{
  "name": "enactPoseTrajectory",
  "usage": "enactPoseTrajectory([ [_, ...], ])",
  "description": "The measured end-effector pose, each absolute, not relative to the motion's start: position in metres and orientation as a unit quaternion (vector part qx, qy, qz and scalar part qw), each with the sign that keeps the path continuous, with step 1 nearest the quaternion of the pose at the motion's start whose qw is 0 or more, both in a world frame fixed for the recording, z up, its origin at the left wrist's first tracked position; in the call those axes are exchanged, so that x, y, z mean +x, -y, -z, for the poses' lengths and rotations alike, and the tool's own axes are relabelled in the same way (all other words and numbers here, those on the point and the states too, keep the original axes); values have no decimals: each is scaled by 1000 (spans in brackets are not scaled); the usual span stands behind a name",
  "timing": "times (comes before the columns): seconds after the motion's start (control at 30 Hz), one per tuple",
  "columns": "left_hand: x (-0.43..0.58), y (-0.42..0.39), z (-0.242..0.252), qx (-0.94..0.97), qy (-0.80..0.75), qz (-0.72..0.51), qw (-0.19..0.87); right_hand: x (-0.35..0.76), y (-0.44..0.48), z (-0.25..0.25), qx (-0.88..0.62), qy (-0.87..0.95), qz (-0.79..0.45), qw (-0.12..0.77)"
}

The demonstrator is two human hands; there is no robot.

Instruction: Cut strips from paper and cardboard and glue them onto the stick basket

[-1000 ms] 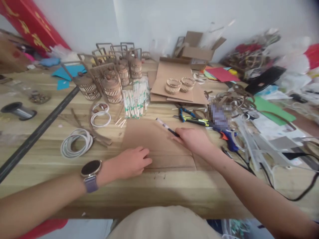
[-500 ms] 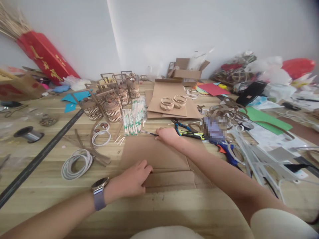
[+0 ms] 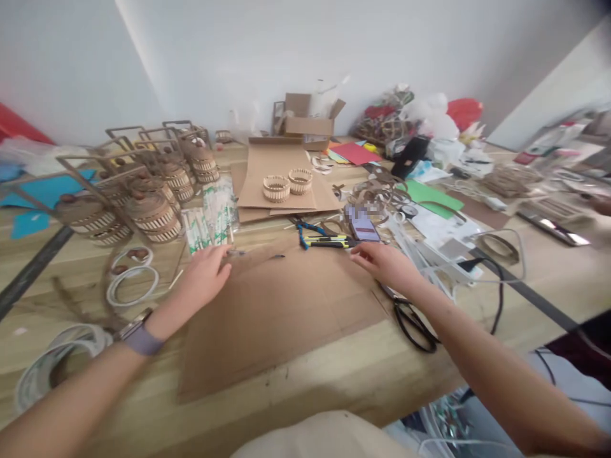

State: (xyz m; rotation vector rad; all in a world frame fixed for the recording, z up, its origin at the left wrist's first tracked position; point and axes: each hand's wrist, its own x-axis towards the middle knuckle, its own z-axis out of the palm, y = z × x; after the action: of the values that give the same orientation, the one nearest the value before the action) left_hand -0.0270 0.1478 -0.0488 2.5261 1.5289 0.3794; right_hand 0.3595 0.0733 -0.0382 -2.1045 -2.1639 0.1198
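A flat brown cardboard sheet point(image 3: 281, 312) lies before me on the wooden table. My left hand point(image 3: 206, 273) is over its upper left corner, thumb apart from the fingers, by a thin dark-tipped tool point(image 3: 258, 255) and paper-wrapped sticks point(image 3: 208, 226). I see nothing held in it. At the sheet's upper right my right hand point(image 3: 389, 264) has loosely bent fingers, apart from the thumb, with nothing visible in them. Close by are a yellow-and-black utility knife point(image 3: 329, 242), blue-handled pliers point(image 3: 305, 230) and a phone point(image 3: 363, 226). Black-handled scissors point(image 3: 415, 327) lie below my right wrist.
Several lidded woven baskets point(image 3: 153, 210) with tall handles stand at left. Two small woven rings point(image 3: 277, 189) rest on more cardboard point(image 3: 272, 156) behind. White cord coils point(image 3: 133, 285) lie at left. Brown strips point(image 3: 377, 191) and green paper point(image 3: 434, 198) spread at right.
My view has swung right. The cardboard now lies flat, showing a larger face. My right hand has left the thin tool and moved right; my left hand has moved to the upper left corner.
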Motion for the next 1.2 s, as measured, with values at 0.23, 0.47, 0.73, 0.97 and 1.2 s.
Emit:
enactPoseTrajectory([
  [0.23,4,-84,85,928,-346,-94,104,394,-26,50,-752,657,-37,33],
  [0.47,11,-30,117,952,-304,-18,37,355,-56,55,-710,703,-29,6],
  [0.73,4,-27,127,952,-302,-51,-5,328,-128,60,-652,758,13,-21],
  [0.97,-5,-30,113,947,-317,-13,52,329,-148,54,-627,776,-16,-71],
  [1.2,-5,-32,108,938,-327,-8,109,336,-130,41,-673,725,-123,-80],
])
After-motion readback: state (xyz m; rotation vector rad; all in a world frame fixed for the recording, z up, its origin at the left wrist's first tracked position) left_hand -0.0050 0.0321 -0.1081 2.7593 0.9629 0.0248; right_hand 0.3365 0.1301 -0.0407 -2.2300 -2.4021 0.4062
